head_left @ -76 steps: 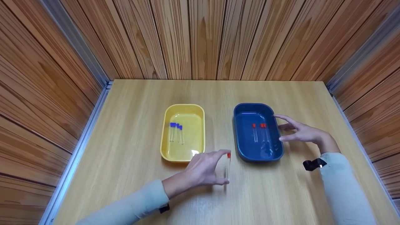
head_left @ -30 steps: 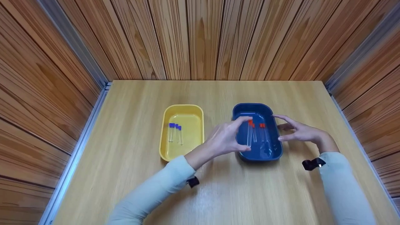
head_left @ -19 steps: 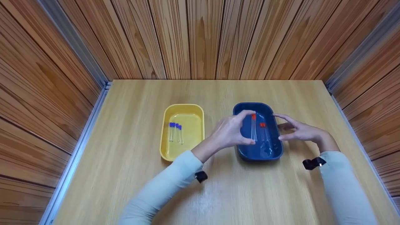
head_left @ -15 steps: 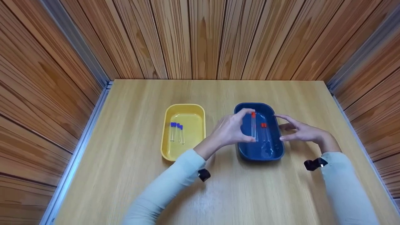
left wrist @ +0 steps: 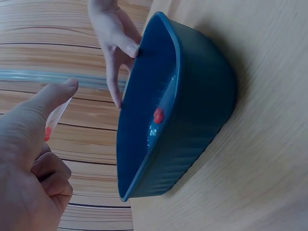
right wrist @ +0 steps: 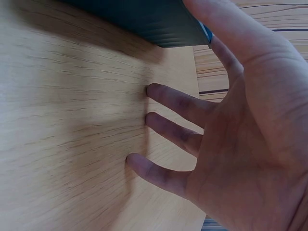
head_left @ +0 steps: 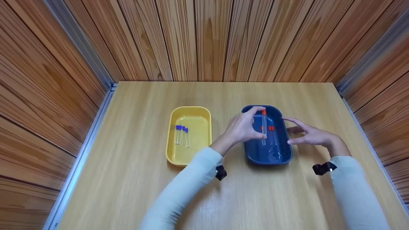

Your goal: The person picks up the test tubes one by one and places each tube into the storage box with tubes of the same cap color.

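My left hand (head_left: 242, 128) holds a clear test tube (head_left: 264, 119) with a red cap over the blue tray (head_left: 266, 158). The thumb is at its bottom end and a finger at the cap. Beneath it, several more red-capped test tubes (head_left: 271, 128) lie in the tray, partly covered by the held one. In the left wrist view the held tube (left wrist: 57, 115) shows behind the thumb, above tray height. My right hand (head_left: 308, 134) has its thumb and index finger at the tray's right rim. In the right wrist view the other fingers (right wrist: 175, 103) reach down to the tabletop, spread apart.
Left of the blue tray stands a yellow tray (head_left: 169, 150), with several blue-capped test tubes (head_left: 182, 135) lying inside. Both trays are on a wooden table (head_left: 134, 127). Wood-panelled walls (head_left: 207, 41) enclose it at the back and on both sides.
My left hand has carried the red-capped tube from in front, between the trays, forward and right to over the blue tray. The right hand stays at the rim.
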`<state>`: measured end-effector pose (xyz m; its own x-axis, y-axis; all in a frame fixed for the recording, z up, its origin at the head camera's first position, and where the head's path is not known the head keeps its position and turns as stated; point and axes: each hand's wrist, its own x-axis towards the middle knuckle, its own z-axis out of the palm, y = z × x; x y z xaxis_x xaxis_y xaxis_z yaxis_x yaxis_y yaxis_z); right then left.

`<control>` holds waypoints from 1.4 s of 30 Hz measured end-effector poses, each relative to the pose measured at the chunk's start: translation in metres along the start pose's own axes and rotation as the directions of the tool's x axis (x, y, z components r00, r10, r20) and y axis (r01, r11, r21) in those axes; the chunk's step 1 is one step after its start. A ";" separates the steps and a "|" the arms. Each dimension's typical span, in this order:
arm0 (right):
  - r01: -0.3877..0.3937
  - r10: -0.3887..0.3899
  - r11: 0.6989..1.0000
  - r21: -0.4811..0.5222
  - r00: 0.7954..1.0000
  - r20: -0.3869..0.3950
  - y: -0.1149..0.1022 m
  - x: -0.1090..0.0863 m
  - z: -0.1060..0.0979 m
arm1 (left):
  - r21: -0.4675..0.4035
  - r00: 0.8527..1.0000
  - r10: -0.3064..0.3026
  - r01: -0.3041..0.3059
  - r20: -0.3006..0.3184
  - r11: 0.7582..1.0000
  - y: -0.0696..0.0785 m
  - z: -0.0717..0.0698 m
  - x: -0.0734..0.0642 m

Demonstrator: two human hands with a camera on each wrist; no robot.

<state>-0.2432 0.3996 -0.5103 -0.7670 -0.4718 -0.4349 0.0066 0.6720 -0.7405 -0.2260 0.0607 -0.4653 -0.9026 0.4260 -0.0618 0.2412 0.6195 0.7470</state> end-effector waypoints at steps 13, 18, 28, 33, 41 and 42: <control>0.012 -0.012 1.000 0.013 1.000 0.005 -0.002 0.002 0.003 | 0.063 1.000 -0.011 0.011 0.010 0.998 -0.003 0.006 0.018; 0.007 -0.007 1.000 0.016 1.000 0.009 -0.001 0.003 0.004 | 0.090 0.999 -0.034 0.031 0.025 0.995 -0.005 0.008 0.026; 0.009 -0.009 1.000 0.014 1.000 0.004 -0.001 0.004 0.004 | 0.168 0.998 -0.044 0.036 0.047 0.985 -0.005 0.009 0.040; 0.014 -0.014 1.000 0.008 1.000 0.003 0.002 0.004 0.003 | 0.109 0.995 -0.089 0.085 0.034 0.990 -0.002 0.012 0.046; 0.004 -0.004 1.000 0.001 1.000 0.005 0.004 0.003 0.000 | 0.029 0.991 -0.130 0.129 0.030 0.991 0.000 0.023 0.053; 0.005 -0.005 1.000 -0.002 1.000 0.005 0.004 0.002 -0.001 | 0.022 0.991 -0.131 0.130 0.031 0.991 0.000 0.024 0.053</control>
<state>-0.2455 0.4014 -0.5140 -0.7640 -0.4779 -0.4334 0.0010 0.6709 -0.7415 -0.2654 0.0995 -0.4844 -0.9148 0.3617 -0.1799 0.1294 0.6841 0.7178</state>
